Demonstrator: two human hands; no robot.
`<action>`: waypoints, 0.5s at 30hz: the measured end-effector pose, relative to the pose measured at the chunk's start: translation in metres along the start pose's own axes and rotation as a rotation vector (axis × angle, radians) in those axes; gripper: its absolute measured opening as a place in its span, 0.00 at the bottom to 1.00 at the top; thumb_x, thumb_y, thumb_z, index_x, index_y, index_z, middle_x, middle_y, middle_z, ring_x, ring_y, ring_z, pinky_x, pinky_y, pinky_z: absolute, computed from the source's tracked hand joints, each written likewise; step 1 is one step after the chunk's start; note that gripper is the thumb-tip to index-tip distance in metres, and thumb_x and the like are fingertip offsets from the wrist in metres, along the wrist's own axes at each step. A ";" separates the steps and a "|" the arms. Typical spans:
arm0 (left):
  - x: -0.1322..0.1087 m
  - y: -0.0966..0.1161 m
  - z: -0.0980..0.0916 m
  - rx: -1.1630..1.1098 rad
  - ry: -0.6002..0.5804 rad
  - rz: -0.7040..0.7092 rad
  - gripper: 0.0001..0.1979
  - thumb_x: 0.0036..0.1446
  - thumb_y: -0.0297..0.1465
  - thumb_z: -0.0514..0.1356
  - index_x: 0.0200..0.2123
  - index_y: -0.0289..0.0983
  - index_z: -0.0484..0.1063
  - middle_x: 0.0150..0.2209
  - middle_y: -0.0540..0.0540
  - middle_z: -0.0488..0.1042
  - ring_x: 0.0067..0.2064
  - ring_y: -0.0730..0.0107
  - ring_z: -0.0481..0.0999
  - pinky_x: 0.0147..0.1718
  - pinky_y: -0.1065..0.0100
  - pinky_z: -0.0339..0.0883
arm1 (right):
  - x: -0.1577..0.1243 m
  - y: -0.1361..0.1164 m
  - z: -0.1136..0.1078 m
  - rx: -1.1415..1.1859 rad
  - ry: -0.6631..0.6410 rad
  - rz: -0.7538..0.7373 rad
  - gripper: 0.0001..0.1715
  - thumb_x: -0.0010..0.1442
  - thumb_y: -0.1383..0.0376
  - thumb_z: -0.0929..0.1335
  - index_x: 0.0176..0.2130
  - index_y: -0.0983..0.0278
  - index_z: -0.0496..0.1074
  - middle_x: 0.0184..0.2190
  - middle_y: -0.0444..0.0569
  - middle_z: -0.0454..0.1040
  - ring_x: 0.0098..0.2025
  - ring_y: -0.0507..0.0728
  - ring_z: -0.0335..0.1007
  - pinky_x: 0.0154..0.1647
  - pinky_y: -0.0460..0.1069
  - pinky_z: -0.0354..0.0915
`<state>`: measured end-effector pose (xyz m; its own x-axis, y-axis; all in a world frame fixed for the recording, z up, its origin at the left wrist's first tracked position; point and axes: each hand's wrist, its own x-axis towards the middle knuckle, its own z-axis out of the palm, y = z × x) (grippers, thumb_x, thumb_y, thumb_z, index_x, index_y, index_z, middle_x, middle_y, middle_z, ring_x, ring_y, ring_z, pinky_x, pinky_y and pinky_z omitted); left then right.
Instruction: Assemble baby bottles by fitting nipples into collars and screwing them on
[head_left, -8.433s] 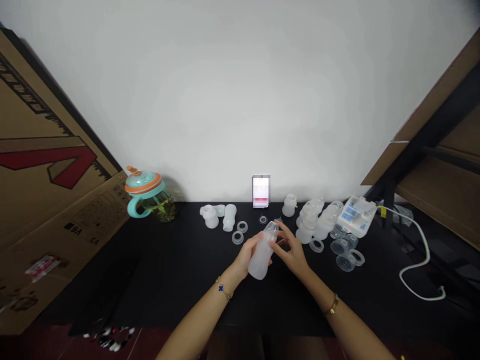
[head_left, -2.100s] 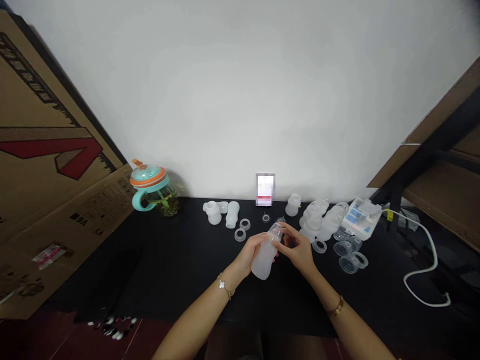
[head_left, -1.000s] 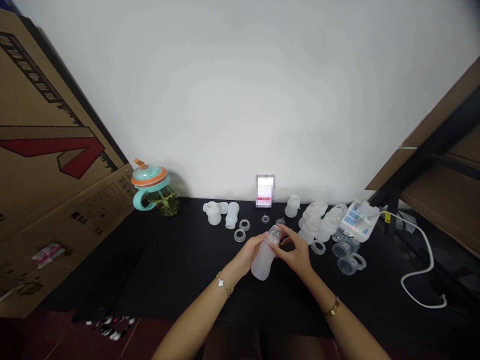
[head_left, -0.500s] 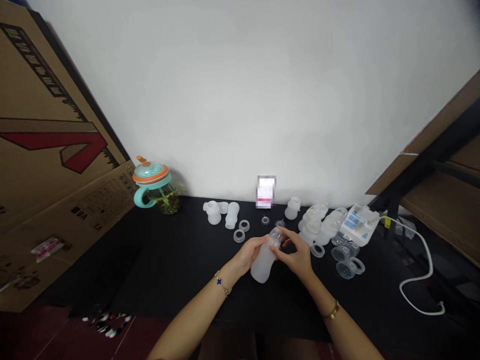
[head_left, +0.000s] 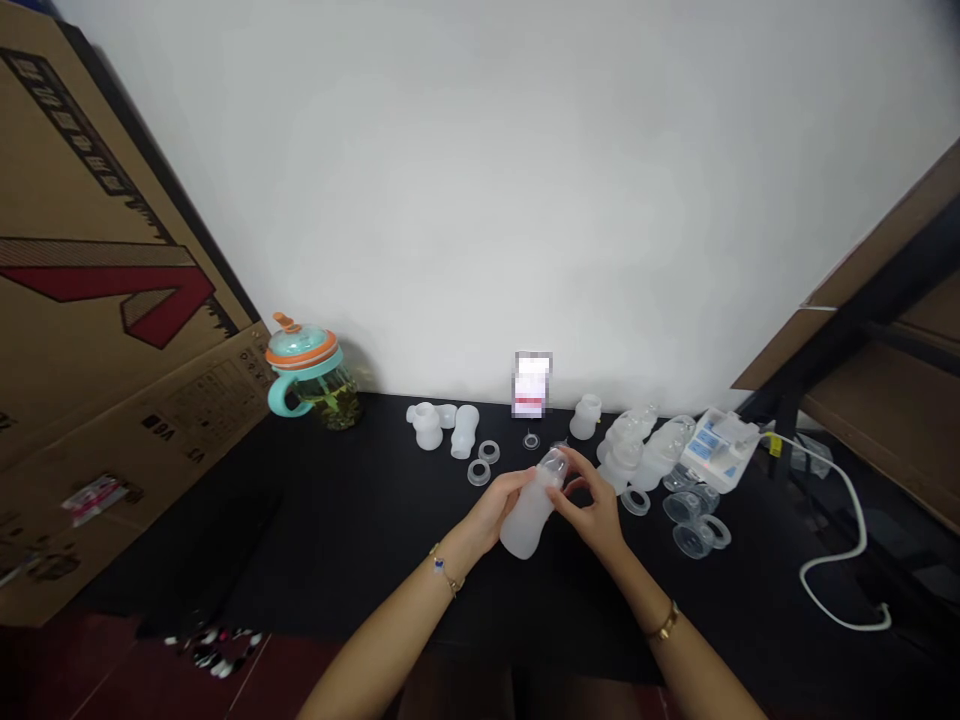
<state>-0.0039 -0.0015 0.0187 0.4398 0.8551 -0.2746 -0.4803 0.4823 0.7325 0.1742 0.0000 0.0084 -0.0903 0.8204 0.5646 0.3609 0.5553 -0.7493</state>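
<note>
Now the bottle (head_left: 523, 525) slants over the table (head_left: 337, 530) — its clear top (head_left: 553, 464) points away and rightward, nearer your right hand (head_left: 598, 510), which pinches there — while your left hand (head_left: 496, 506) wraps its body.

Your left hand (head_left: 501, 503) curls in a grip; your right hand (head_left: 598, 503) pinches, both forearms (head_left: 390, 625) slanting inward.

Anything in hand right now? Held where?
Yes, a frosted bottle: left hand around its upper body, right hand with fingers at its clear top and thumb near the neck.
</note>
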 end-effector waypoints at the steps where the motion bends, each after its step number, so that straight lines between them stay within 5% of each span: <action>1: 0.000 0.000 0.000 0.015 0.023 0.034 0.18 0.53 0.40 0.68 0.39 0.31 0.80 0.34 0.40 0.80 0.34 0.62 0.76 0.37 0.65 0.67 | 0.001 0.000 0.001 -0.004 -0.012 0.006 0.30 0.58 0.60 0.72 0.60 0.58 0.68 0.50 0.53 0.76 0.41 0.58 0.73 0.29 0.50 0.74; 8: -0.003 0.004 0.001 0.134 0.064 0.155 0.19 0.49 0.38 0.72 0.42 0.34 0.79 0.36 0.45 0.79 0.33 0.68 0.75 0.35 0.69 0.63 | 0.002 -0.001 0.004 -0.070 -0.016 0.056 0.32 0.57 0.57 0.73 0.59 0.59 0.69 0.46 0.52 0.77 0.36 0.57 0.73 0.27 0.50 0.74; 15: 0.000 0.000 -0.001 0.052 0.059 0.100 0.17 0.52 0.41 0.69 0.37 0.33 0.80 0.32 0.44 0.78 0.32 0.67 0.73 0.34 0.68 0.62 | 0.001 -0.003 0.003 -0.070 -0.007 0.044 0.30 0.56 0.57 0.73 0.57 0.56 0.70 0.40 0.48 0.78 0.32 0.55 0.73 0.28 0.50 0.74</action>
<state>-0.0047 -0.0008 0.0181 0.3457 0.9088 -0.2336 -0.4785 0.3849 0.7892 0.1703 -0.0010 0.0105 -0.0791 0.8450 0.5289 0.4286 0.5078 -0.7473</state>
